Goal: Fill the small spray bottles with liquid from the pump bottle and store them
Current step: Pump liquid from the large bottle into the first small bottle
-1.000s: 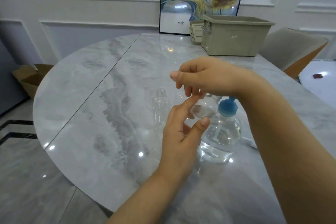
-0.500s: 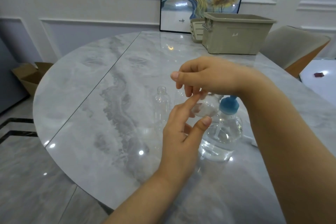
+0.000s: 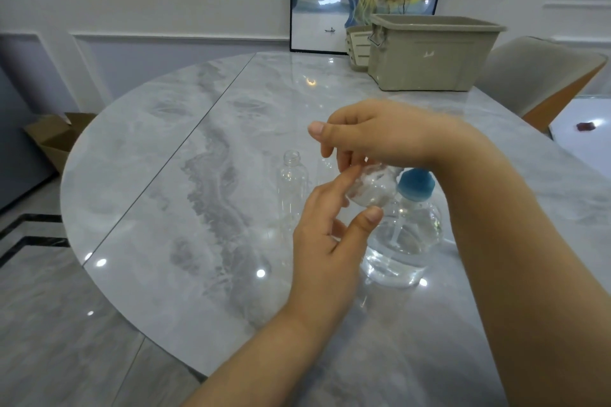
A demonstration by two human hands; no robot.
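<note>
Both hands on a small clear bottle

Left hand (image 3: pixel 325 238) and right hand (image 3: pixel 373 135) pinch the spray bottle (image 3: pixel 372 188); the pump bottle (image 3: pixel 406 228) stands just right of them.

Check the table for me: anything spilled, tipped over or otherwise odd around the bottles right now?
Nothing stands out. The pump bottle and the uncapped small bottle stand upright on the marble table, with no puddle visible. The left hand and right hand hold another clear small bottle tilted between them.
</note>
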